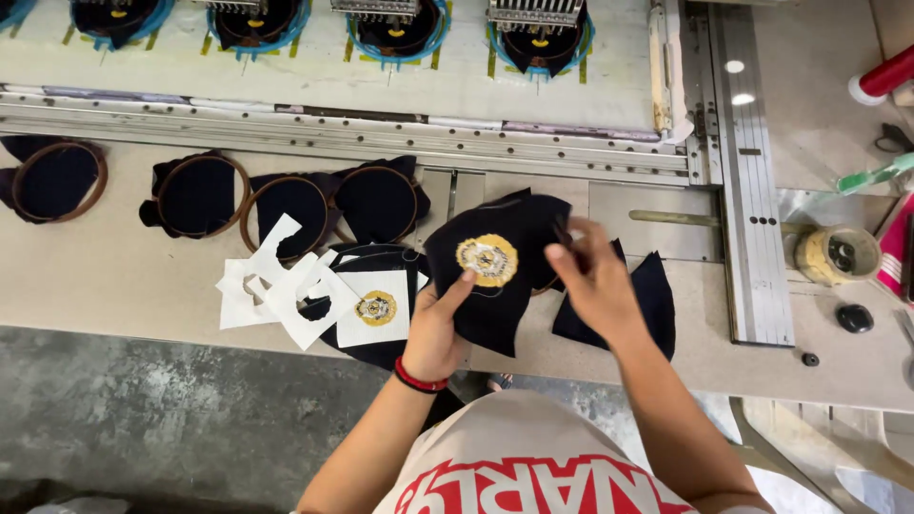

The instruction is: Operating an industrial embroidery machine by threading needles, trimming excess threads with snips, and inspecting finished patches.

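Observation:
My left hand (435, 326) holds a dark navy fabric piece (495, 305) from below, thumb pressed beside its round gold embroidered emblem (487, 259). My right hand (592, 279) pinches the same fabric at its right edge, fingers curled around the cloth. Another dark fabric piece (657, 295) lies on the table under my right hand. To the left, a second gold emblem (376, 307) sits on a white backing square over dark cloth.
White cut-out backing scraps (267, 286) lie left of the hands. Several dark fabrics in round wooden hoops (195, 195) line the table (95, 276). An embroidery machine bed with blue-hooped pieces (538, 43) runs along the top. A tape roll (838, 254) and red thread spool (881, 76) sit right.

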